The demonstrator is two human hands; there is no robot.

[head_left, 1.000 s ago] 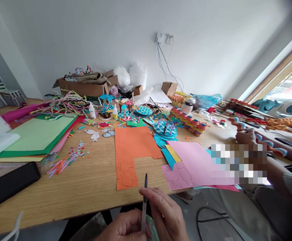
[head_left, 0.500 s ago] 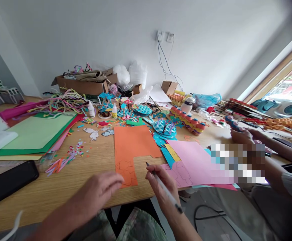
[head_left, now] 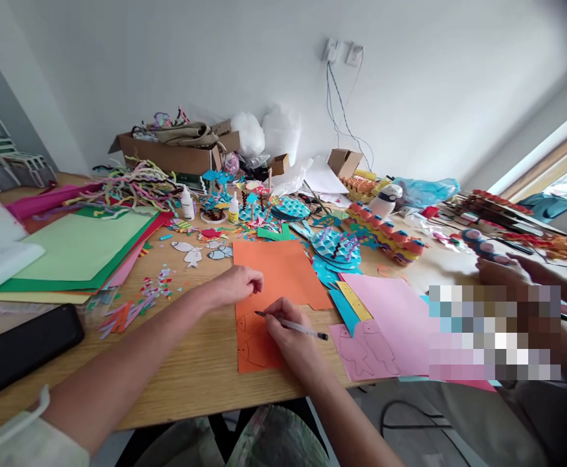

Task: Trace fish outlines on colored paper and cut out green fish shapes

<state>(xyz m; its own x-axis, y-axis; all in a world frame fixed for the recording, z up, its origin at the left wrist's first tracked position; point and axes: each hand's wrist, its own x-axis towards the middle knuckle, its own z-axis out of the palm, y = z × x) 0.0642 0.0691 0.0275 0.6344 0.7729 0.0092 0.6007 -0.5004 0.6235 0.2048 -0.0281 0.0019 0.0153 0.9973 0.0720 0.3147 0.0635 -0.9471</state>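
Note:
An orange sheet of paper (head_left: pixel 283 263) with a notch cut from its lower right lies before me, fish outlines drawn in its lower left part. My left hand (head_left: pixel 241 284) rests on the sheet's left side, fingers curled in and nothing seen in them. In my right hand (head_left: pixel 290 334) is a pen (head_left: pixel 299 329) with a clear barrel, its tip at the paper just above the drawn fish. This hand hides part of the drawings. To the right, a pink sheet (head_left: pixel 385 305) carries more fish outlines, with yellow (head_left: pixel 355 299) and blue paper pieces beside it.
Cut-out paper fish (head_left: pixel 193 253) and paper scraps (head_left: pixel 154 292) lie left of the orange sheet. Coloured sheets (head_left: pixel 89 250) and a black phone (head_left: pixel 30 350) are farther left. Glue bottles (head_left: pixel 187 202) and blue crafts (head_left: pixel 335 246) stand behind. Another person's hands (head_left: pixel 502 269) are at the right.
My left hand has moved up and forward onto the orange sheet, its fingers now curled. My right hand has brought the pen left, down to the paper. The view has shifted slightly.

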